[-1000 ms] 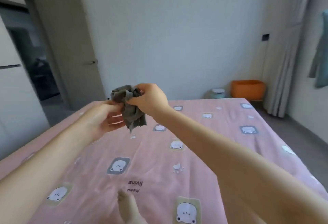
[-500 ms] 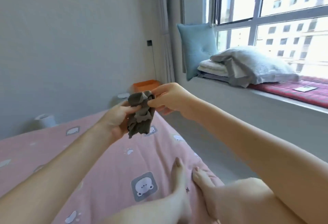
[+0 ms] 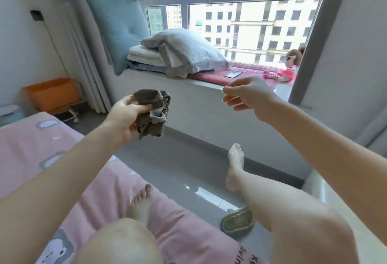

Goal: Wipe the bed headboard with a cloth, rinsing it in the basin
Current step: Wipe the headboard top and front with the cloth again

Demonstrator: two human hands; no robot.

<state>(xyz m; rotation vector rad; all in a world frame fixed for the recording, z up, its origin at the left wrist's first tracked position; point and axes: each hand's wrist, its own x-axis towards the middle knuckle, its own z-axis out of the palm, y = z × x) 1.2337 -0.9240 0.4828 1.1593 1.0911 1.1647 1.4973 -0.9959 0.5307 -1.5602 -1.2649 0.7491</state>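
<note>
Grey-brown and crumpled, the small cloth (image 3: 154,111) sat bunched in my left hand (image 3: 127,115). My fingers and thumb were curled round its upper part and the loose end hung below my palm. That arm stretched forward past the edge of the pink printed bed sheet (image 3: 31,144). My right hand (image 3: 247,94) hovered well apart from the cloth, holding nothing, its fingers relaxed, slightly bent and pointing leftward in front of the grey window ledge (image 3: 199,100). An orange plastic tub (image 3: 52,94) stood on the floor by the curtain.
</note>
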